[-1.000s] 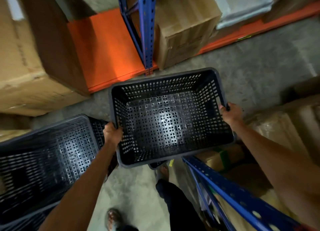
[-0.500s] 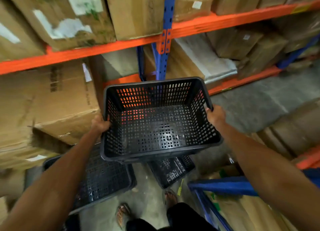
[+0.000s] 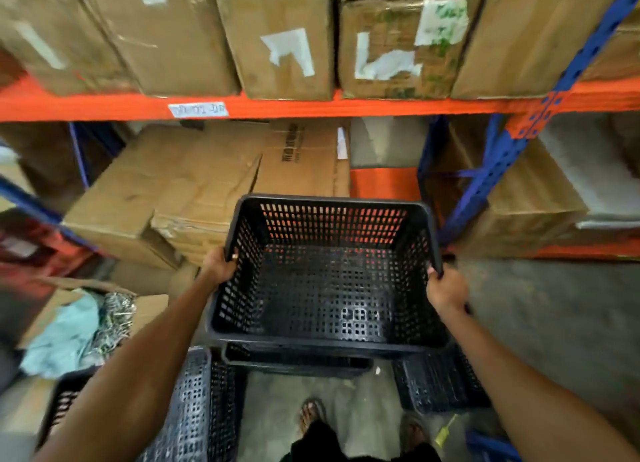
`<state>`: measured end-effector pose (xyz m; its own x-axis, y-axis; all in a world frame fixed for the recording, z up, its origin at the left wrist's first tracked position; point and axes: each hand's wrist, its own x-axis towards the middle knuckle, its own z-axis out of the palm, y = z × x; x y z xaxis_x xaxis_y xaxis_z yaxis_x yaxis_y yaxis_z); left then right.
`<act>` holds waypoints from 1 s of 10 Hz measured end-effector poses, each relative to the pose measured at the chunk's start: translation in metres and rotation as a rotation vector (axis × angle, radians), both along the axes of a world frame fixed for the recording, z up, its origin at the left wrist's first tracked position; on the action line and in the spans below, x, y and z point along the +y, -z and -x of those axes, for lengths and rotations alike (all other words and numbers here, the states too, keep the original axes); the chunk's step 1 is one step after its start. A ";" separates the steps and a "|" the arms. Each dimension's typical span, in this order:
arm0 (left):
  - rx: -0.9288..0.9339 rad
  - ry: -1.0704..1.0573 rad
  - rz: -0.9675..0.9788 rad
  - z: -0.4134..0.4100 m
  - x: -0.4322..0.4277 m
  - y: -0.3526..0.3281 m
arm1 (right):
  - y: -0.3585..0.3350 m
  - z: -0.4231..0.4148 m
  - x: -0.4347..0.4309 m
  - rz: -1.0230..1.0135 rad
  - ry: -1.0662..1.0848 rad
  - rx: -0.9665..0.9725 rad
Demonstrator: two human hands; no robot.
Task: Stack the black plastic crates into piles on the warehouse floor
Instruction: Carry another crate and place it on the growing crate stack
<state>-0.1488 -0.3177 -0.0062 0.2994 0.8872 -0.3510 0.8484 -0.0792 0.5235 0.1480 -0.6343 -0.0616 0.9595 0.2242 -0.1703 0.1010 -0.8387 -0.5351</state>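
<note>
I hold a black perforated plastic crate [image 3: 329,281] in the air in front of me, empty and open side up. My left hand [image 3: 218,266] grips its left rim and my right hand [image 3: 445,290] grips its right rim. Under it, part of another black crate [image 3: 298,363] shows. A further black crate [image 3: 194,409] stands on the floor at lower left, partly behind my left arm. One more black crate [image 3: 440,382] lies on the floor at lower right.
An orange and blue rack [image 3: 311,108] full of cardboard boxes [image 3: 194,191] fills the view ahead. An open box with cloth and metal parts [image 3: 83,326] sits at left. Grey concrete floor [image 3: 554,323] stretches to the right. My sandalled feet [image 3: 311,415] stand below.
My view has swung up and to the left along the rack. The crate stays held in both hands and now sits right of centre, with the floor crates lower in view.
</note>
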 end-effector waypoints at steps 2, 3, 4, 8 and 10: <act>0.036 -0.049 0.057 0.067 0.044 0.033 | 0.030 0.064 0.052 0.036 -0.011 0.038; 0.010 -0.065 0.110 0.081 0.057 0.052 | 0.039 0.077 0.064 0.067 -0.005 0.022; -0.003 -0.065 0.134 0.082 0.067 0.066 | 0.049 0.081 0.070 0.092 0.002 0.023; 0.008 -0.151 0.193 0.090 0.075 0.123 | 0.087 0.087 0.084 0.106 0.003 0.019; 0.005 -0.115 0.197 0.087 0.076 0.137 | 0.102 0.085 0.077 0.154 0.020 0.053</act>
<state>-0.2362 -0.2414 -0.1431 0.1977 0.8299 -0.5217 0.8485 0.1216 0.5151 0.0634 -0.5569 -0.1638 0.9523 0.1724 -0.2517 0.0583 -0.9126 -0.4046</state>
